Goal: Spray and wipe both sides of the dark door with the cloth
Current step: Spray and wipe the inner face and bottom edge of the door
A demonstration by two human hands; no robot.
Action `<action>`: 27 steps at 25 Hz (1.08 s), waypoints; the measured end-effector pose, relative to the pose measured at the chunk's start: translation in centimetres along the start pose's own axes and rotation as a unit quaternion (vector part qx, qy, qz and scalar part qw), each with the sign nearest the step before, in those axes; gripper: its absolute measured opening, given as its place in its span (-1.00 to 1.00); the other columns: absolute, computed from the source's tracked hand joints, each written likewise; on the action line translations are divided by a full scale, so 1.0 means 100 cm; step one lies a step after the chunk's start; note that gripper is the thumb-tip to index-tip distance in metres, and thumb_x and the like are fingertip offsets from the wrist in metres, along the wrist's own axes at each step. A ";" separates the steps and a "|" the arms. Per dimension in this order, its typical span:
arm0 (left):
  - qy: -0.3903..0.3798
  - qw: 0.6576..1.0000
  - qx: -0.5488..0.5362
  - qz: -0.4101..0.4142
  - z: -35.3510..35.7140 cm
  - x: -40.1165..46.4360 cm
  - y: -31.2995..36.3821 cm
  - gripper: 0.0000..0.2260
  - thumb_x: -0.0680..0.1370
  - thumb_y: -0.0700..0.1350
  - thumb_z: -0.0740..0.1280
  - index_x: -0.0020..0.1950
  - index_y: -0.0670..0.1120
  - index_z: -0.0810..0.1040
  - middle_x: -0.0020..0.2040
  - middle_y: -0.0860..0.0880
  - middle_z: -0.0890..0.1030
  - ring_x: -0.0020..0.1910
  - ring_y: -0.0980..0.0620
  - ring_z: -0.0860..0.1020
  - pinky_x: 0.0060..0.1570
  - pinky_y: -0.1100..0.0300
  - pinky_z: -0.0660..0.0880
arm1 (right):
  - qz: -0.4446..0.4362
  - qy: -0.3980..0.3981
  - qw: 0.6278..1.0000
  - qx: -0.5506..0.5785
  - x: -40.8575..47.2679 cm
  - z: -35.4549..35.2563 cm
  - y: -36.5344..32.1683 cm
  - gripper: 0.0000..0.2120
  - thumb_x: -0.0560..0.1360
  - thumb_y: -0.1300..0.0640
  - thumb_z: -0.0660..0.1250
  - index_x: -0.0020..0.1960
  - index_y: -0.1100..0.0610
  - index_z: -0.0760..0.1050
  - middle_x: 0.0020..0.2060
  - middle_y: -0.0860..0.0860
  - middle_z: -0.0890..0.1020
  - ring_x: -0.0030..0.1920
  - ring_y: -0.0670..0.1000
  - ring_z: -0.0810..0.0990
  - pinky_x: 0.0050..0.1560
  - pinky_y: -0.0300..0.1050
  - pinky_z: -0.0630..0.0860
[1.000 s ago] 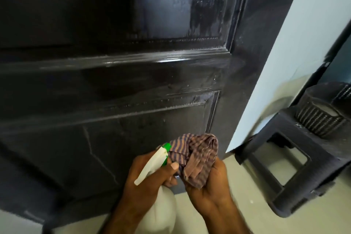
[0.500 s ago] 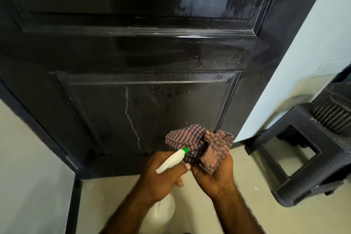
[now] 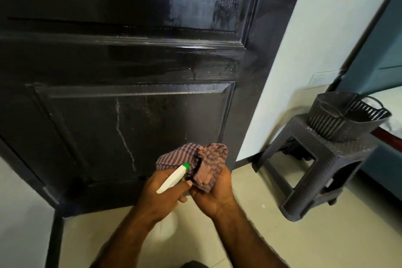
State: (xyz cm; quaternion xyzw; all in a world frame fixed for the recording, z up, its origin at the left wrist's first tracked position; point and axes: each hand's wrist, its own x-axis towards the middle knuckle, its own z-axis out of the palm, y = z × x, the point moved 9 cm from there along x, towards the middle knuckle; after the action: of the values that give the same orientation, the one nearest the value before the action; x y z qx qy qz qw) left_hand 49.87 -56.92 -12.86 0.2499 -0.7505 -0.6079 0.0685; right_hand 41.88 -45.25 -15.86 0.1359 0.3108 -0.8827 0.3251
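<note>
Both my hands are full: left hand (image 3: 162,194) wraps the white green-nozzled spray bottle (image 3: 173,178), right hand (image 3: 214,196) bunches the striped brown cloth (image 3: 195,160) at five o'clock of the dark panelled door (image 3: 130,61); I fear spraying the cloth.

Pale wall (image 3: 289,54), tiled floor (image 3: 250,243), dark stool (image 3: 339,154) bearing basket (image 3: 335,124).

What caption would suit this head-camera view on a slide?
Left hand holds a spray bottle, right hand a checked cloth, before the wet dark door.
</note>
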 end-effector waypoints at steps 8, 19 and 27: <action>0.006 0.999 0.027 0.041 -0.005 -0.005 0.020 -0.78 0.61 -0.16 0.45 -0.23 -0.15 0.63 -0.44 -0.05 0.65 -0.37 -0.08 0.67 -0.14 -0.08 0.69 | 0.028 0.006 0.999 -0.025 -0.006 0.003 0.013 -0.38 0.71 -0.25 0.12 0.18 0.19 0.77 0.13 0.25 0.76 0.23 0.24 0.64 0.19 0.20 0.62; 0.057 0.996 -0.030 0.054 -0.026 0.027 0.003 -0.86 0.56 -0.10 0.51 0.06 -0.11 0.68 -0.22 -0.12 0.69 -0.25 -0.11 0.70 -0.35 0.27 0.57 | 0.038 0.021 0.998 -0.053 0.019 0.023 0.019 -0.41 0.70 -0.23 0.17 0.06 0.19 0.80 0.11 0.23 0.76 0.21 0.23 0.63 0.29 0.20 0.58; 0.062 0.994 -0.089 0.031 -0.038 0.063 0.010 -0.85 0.53 -0.05 0.54 0.06 0.06 0.63 -0.13 -0.04 0.70 -0.16 -0.08 0.72 -0.12 0.04 0.71 | 0.016 0.036 0.995 -0.087 0.050 0.036 0.019 -0.41 0.74 -0.21 0.10 0.29 0.22 0.68 0.17 0.27 0.74 0.17 0.26 0.72 0.12 0.18 0.69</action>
State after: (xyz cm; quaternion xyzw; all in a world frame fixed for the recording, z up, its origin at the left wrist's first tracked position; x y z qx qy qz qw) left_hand 45.72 -63.01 -12.25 0.2563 -0.6950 -0.6534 0.1559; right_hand 39.21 -51.17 -16.16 0.1438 0.3953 -0.8416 0.3387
